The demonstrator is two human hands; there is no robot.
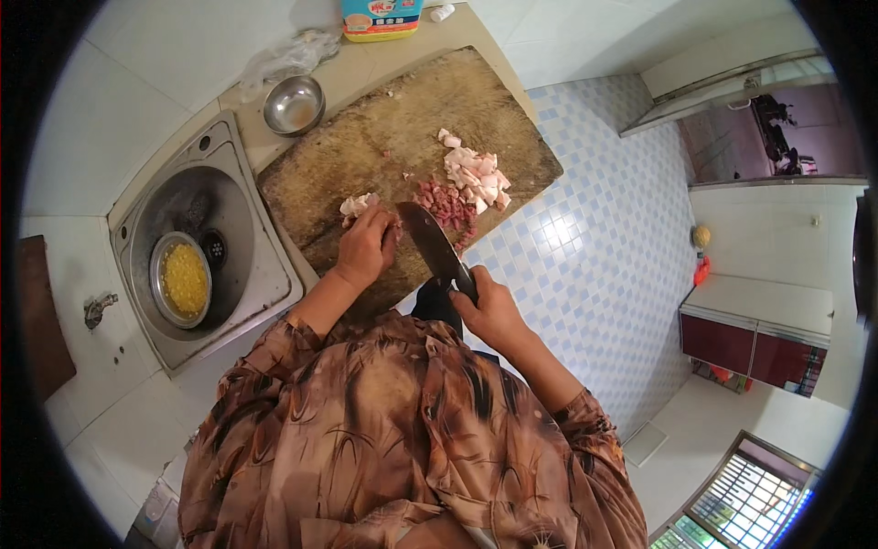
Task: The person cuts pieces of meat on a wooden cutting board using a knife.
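My right hand [490,305] grips the black handle of a broad kitchen knife [430,240], its blade lying across the wooden cutting board [411,103] just right of my left hand. My left hand [367,243] is curled over a piece of meat [358,204] on the board and presses it down, with its pale end sticking out past the fingers. To the right of the blade are small diced red meat pieces [446,204], touching a heap of pale, fatty chunks [475,175]. A few tiny scraps lie elsewhere on the board.
Left of the board is a steel sink [236,158] holding a metal bowl of yellow kernels or pieces [184,278]. Behind the board stand a small steel bowl [295,105], a crumpled plastic bag [291,58] and a detergent jug [382,19]. The board's right corner overhangs the counter edge.
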